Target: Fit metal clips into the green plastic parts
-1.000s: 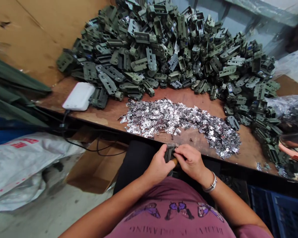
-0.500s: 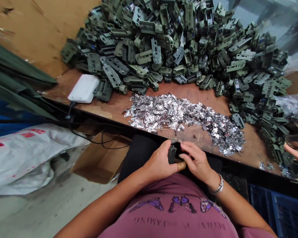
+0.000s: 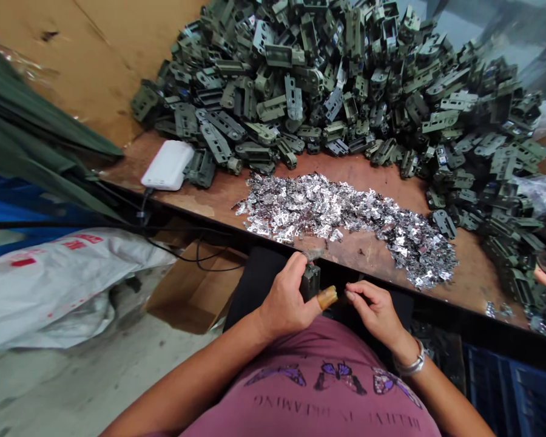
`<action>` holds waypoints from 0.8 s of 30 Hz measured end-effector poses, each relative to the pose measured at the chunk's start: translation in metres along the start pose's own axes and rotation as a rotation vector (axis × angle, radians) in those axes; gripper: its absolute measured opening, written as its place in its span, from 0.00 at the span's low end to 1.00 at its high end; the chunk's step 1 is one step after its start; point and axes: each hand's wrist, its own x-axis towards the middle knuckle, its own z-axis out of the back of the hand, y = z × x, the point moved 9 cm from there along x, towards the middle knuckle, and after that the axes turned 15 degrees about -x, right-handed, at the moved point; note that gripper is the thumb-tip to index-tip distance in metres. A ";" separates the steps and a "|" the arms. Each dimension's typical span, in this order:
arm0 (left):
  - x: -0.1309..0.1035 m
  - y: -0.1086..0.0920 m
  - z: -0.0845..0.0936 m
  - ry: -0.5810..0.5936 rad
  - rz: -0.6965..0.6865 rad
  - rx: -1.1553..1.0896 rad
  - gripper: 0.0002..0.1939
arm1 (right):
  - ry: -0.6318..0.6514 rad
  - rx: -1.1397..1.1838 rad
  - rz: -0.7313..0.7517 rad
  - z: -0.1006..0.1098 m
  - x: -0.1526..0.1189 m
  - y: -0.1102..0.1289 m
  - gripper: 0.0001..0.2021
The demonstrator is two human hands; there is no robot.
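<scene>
My left hand [image 3: 287, 298] is closed around a dark green oblong housing [image 3: 310, 281], held over my lap just below the bench edge. Its thumb wears a yellowish-brown wrap [image 3: 327, 298]. To the right, apart from the housing, my right hand [image 3: 377, 309] has thumb and forefinger pinched together. Whatever lies between those fingertips is too small to make out. Beyond both hands, a heap of small shiny metal clips [image 3: 318, 206] is spread along the front of the wooden bench [image 3: 359, 249].
A large pile of green housings [image 3: 295, 91] covers the back and right of the bench. A white box with a cable [image 3: 167, 165] sits at the left. Below are an open cardboard box [image 3: 186, 297], a white sack [image 3: 73, 273] and blue crates [image 3: 505, 382].
My right hand has drawn away from the housing toward the right, and its fingers have come together in a pinch. My left hand still holds the housing. The view has shifted slightly left.
</scene>
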 end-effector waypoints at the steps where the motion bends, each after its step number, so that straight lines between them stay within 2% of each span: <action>1: 0.000 -0.001 -0.001 0.014 0.006 -0.005 0.20 | 0.006 0.001 -0.005 0.001 0.000 -0.001 0.07; 6: -0.001 -0.003 0.000 0.019 0.027 -0.002 0.24 | 0.020 -0.005 -0.028 0.001 0.000 -0.004 0.07; 7: -0.002 -0.003 -0.001 0.029 0.018 0.007 0.22 | 0.025 -0.008 -0.032 -0.001 -0.001 -0.005 0.08; 10: -0.004 0.003 -0.011 0.162 0.016 0.016 0.05 | 0.027 -0.030 -0.037 -0.003 -0.003 -0.007 0.08; 12: -0.005 0.012 -0.017 0.252 0.047 0.009 0.11 | 0.012 -0.051 -0.027 0.000 -0.004 -0.007 0.08; 14: -0.005 0.024 -0.017 0.277 0.096 -0.002 0.12 | -0.004 -0.076 -0.017 0.011 -0.002 -0.009 0.08; 16: -0.005 0.040 -0.020 0.307 0.168 -0.024 0.13 | -0.056 -0.124 -0.033 0.034 0.002 -0.018 0.08; 19: -0.006 0.069 -0.030 0.354 0.301 -0.115 0.15 | -0.276 -0.263 -0.153 0.101 0.013 -0.054 0.09; 21: -0.006 0.089 -0.034 0.308 0.381 -0.195 0.16 | -0.475 -0.408 -0.276 0.156 0.020 -0.087 0.12; 23: -0.004 0.105 -0.034 0.204 0.419 -0.248 0.16 | -0.555 -0.612 -0.391 0.199 0.032 -0.122 0.17; 24: -0.003 0.110 -0.035 0.159 0.427 -0.262 0.15 | -0.531 -0.704 -0.472 0.214 0.039 -0.142 0.19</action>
